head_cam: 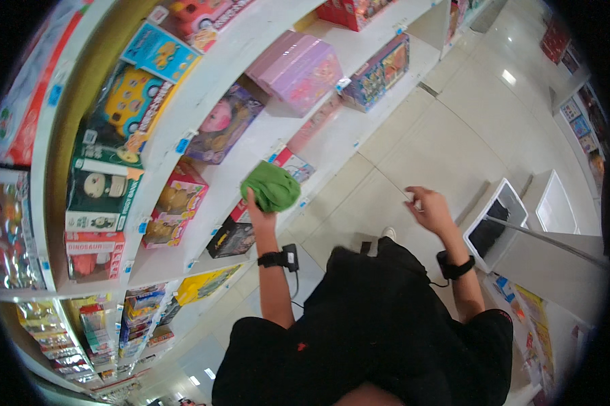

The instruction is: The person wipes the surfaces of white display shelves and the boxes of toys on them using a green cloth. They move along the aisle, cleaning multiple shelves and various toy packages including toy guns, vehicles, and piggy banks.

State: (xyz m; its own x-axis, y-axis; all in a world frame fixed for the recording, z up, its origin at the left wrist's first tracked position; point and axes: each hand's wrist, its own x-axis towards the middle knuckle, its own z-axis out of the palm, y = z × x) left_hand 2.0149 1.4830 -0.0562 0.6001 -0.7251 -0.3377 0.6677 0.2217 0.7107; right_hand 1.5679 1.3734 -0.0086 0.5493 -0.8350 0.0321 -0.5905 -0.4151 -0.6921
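Note:
My left hand [257, 203] grips a crumpled green cloth [272, 185] in front of the lower shelves. Under and behind the cloth, a flat pink and white box [297, 165] is partly hidden. My right hand [426, 208] hangs over the tiled floor with its fingers loosely bent and nothing seen in it. Nearest to that hand is a white bin [513, 198] holding something black. A black band with a small device sits on each wrist. On the shelf past the cloth stands a lilac gift box [300, 76] with a floral front.
Tiered white shelves [224, 66] run along the left, with boxed toys. Among them are a yellow toy bus box [132, 101], a green piggy bank box [104, 188] and a pink doll box [224, 122]. A second white bin [556, 203] and a metal pole [538, 236] are at right.

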